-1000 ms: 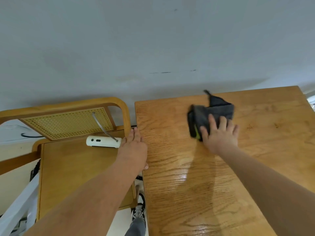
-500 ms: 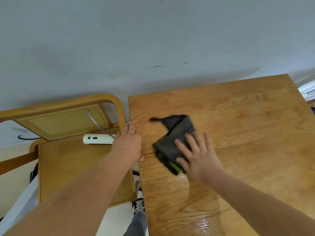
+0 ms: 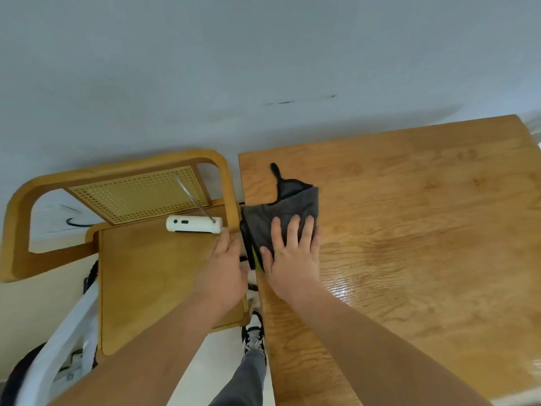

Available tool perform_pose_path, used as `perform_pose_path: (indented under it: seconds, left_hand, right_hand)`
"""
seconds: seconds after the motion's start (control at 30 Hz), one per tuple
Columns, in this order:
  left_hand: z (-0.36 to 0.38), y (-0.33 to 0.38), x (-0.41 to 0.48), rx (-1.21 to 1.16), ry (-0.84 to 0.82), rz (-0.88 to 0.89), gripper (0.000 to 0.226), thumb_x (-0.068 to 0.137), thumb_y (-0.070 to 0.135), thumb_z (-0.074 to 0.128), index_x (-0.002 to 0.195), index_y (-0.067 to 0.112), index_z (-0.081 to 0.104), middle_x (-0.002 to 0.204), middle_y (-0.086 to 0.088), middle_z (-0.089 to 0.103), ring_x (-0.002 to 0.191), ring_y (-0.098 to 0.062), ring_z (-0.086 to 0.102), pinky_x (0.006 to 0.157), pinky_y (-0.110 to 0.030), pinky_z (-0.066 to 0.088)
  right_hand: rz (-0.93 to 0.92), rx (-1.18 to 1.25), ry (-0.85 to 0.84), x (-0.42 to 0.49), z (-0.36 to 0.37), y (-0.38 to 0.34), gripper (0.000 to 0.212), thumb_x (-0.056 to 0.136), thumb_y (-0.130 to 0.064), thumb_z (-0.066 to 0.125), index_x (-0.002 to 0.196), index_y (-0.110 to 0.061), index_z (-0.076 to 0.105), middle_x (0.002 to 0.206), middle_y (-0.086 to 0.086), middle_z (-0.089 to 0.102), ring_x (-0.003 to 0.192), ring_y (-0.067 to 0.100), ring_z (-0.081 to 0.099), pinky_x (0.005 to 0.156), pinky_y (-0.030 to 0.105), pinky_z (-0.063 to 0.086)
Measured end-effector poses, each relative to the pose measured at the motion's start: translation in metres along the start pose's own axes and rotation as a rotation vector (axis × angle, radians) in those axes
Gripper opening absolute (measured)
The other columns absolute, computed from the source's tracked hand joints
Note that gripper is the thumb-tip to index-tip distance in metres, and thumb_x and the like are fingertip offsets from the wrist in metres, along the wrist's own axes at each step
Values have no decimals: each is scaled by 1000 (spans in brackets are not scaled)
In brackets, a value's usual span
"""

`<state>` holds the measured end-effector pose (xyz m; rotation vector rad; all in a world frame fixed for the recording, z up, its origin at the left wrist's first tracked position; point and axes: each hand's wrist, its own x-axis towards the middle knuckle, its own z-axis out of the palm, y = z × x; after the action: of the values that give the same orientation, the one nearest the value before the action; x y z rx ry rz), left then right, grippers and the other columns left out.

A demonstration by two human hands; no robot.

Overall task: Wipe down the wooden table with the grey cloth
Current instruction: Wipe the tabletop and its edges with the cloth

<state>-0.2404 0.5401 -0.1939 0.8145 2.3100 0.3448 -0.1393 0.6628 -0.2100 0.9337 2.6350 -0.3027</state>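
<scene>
**Q:** Where is the folded grey cloth (image 3: 281, 209)?

**A:** It lies flat on the glossy, light-brown wooden surface (image 3: 409, 230), at the left edge and toward the far-left corner. 1 thin dark loop (image 3: 275, 171) extends from its far side toward the pale grey wall (image 3: 263, 68). A yellow-green strip shows at the near edge. It may be a label or an inner layer; the view does not settle it.

**Q:** What is the state of the right hand (image 3: 292, 259)?

**A:** It lies palm-down on the near half of the cloth. Its fingers (image 3: 294, 230) are straight and spread, pressing the fabric against the surface. They grip nothing.

**Q:** And the left hand (image 3: 225, 268)?

**A:** It rests on the right edge of the seat of the curved-frame wooden chair (image 3: 152, 273) with a woven cane back, just beside the surface. Its fingers are extended and relaxed and hold nothing.

**Q:** What else is in view?

**A:** 1 white oblong plastic device (image 3: 191, 224) lies at the rear of the seat. 1 thin metal rod (image 3: 193, 197) rises from its right end across the cane back. 1 black-and-white shoe (image 3: 253, 338) shows on the floor between chair and surface.
</scene>
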Motion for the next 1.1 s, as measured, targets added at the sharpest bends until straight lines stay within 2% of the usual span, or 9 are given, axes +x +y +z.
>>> perform_pose_path:
  seconds: [0.17,0.27,0.4,0.5,0.57,0.67,0.8,0.97,1.1]
  left_hand:
    - [3,0,-10,9,-45,-2,31,95,12,58,125,10,62,170,-15,17,154,-34,25,123,-45,32]
    - [15,5,-17,-5,-51,68,55,93,16,57,147,15,50,170,-13,15,153,-34,28,121,-47,35]
    - [26,15,-27,-43,-25,145,61,98,23,55,155,30,37,173,-8,6,154,-32,25,122,-46,34]
    - [36,20,-35,-5,-10,214,55,97,15,53,151,22,43,173,-2,7,154,-27,22,123,-43,33]
    - [43,25,-42,-4,-24,233,49,98,15,53,147,19,47,171,-1,12,152,-24,23,121,-42,35]
    - [51,34,-53,16,8,289,45,97,16,55,142,17,51,159,1,32,145,-22,34,116,-39,42]
    - [56,50,-65,14,93,296,41,95,15,54,136,16,57,138,2,48,131,-18,42,110,-36,45]
    - [71,70,-82,29,95,275,36,94,14,52,128,18,61,121,4,50,118,-18,47,100,-37,49]
    - [95,85,-105,46,81,256,34,96,16,52,129,18,59,121,4,49,115,-16,45,101,-36,48]
  right_hand:
    - [-168,-71,-108,-75,22,34,66,106,-54,30,163,-21,26,164,22,31,154,50,13,123,69,10]
    - [-160,-130,-174,-103,25,78,66,105,-61,25,163,-29,25,166,17,32,157,45,12,124,68,6]
    - [155,-150,-192,-74,-1,132,72,101,-68,4,164,-36,-9,174,11,0,157,40,-11,123,63,-12]
    - [425,-66,-214,-48,-16,137,74,100,-66,1,163,-31,-14,173,14,-6,156,44,-10,123,64,-8]
    - [468,-18,-230,-49,-14,124,74,102,-63,3,164,-26,-14,172,18,-5,155,48,-10,124,64,-5]
    - [411,41,-218,-81,7,90,75,103,-62,6,164,-23,-11,171,22,-3,154,51,-10,123,64,-7]
    - [171,25,-150,-148,40,63,73,103,-58,29,163,-17,26,162,28,33,151,56,17,121,70,10]
    - [-118,-84,-216,-205,61,119,68,101,-63,38,159,-27,36,157,20,47,150,50,29,120,70,14]
    - [89,-153,-195,-200,44,196,71,101,-67,22,164,-33,23,166,16,33,155,46,17,121,70,8]
